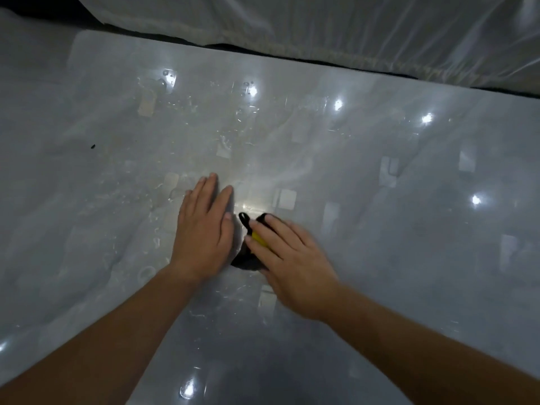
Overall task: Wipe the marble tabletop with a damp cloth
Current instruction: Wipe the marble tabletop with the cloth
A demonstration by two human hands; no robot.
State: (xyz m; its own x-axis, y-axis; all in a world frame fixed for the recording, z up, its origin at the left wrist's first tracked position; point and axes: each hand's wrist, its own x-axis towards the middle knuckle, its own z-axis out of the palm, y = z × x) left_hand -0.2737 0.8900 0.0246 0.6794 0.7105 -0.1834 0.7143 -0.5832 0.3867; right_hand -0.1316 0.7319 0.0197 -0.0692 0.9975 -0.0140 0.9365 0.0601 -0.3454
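Observation:
A glossy grey marble tabletop (380,176) fills the view, wet with streaks and droplets across its left and middle. A dark cloth with a yellow patch (250,252) lies bunched near the centre. My right hand (292,261) lies flat on top of the cloth with its fingers straight, pressing it to the marble. My left hand (206,229) rests flat on the tabletop just left of the cloth, fingers extended and close together. Most of the cloth is hidden under my right hand.
White fabric under clear plastic sheeting (321,30) runs along the table's far edge. A small dark speck (93,146) sits on the marble at the left. Ceiling lights reflect as bright spots (427,118) on the surface.

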